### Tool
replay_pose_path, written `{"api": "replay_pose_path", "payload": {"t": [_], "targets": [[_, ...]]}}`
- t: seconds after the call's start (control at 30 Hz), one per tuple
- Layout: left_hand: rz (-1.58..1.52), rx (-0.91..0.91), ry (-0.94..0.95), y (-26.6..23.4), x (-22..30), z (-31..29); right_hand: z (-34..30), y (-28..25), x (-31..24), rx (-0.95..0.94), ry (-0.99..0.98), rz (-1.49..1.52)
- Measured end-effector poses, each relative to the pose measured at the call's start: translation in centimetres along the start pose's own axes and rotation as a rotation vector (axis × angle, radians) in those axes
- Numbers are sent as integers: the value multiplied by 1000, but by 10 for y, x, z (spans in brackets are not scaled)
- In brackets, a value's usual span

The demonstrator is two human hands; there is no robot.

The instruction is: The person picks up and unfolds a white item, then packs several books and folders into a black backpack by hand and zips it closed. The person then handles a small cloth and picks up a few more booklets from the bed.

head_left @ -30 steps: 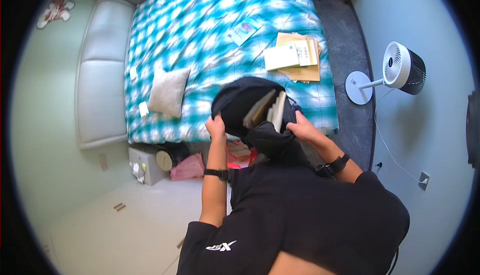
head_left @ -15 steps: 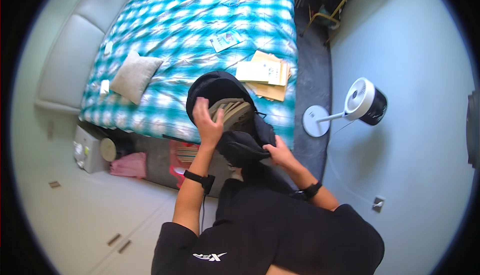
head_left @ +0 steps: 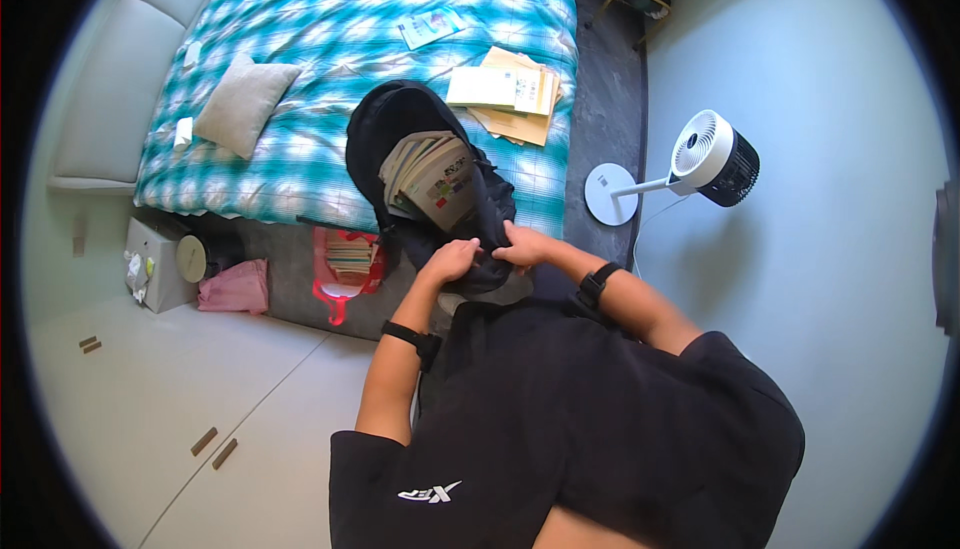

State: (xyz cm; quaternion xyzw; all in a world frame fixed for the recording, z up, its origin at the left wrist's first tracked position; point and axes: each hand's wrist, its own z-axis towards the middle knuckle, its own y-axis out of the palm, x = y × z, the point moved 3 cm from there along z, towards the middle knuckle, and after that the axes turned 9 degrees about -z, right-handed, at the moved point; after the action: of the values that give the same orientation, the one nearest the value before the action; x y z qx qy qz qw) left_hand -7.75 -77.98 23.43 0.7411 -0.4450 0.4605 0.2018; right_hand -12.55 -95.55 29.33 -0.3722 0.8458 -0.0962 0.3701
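Observation:
A black backpack [head_left: 490,194] gapes at the near edge of the bed. Inside it stand several books [head_left: 440,181], the foremost with a pale cover facing up. My left hand [head_left: 456,260] pinches the near edge of the bag's opening, fingers closed on the black fabric. Close beside it, my right hand [head_left: 524,247] grips the same edge with thumb and fingers. The lower part of the bag hangs toward my body, and its underside is hidden.
Books and brown envelopes [head_left: 535,124] lie on the checked bed [head_left: 330,164], along with a blue booklet [head_left: 432,28] and a grey cushion [head_left: 245,106]. A white fan [head_left: 700,149] stands right. On the floor sit a red bag of books [head_left: 322,274] and a pink bag [head_left: 235,289].
My left hand has left the books and come down to the bag's near edge, beside my right hand. The book covers now show. The whole view has shifted slightly.

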Motion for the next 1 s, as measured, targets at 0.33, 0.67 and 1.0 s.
{"api": "replay_pose_path", "payload": {"t": [0.33,0.67,1.0], "targets": [[504,-5,-496,54,-27,105,212,-218,136,176,108,-98],[609,190,-679,105,25,107,354,-284,137,358,162,-577],[536,200,-637,84,37,118,368,-298,144,333,99,-708]]}}
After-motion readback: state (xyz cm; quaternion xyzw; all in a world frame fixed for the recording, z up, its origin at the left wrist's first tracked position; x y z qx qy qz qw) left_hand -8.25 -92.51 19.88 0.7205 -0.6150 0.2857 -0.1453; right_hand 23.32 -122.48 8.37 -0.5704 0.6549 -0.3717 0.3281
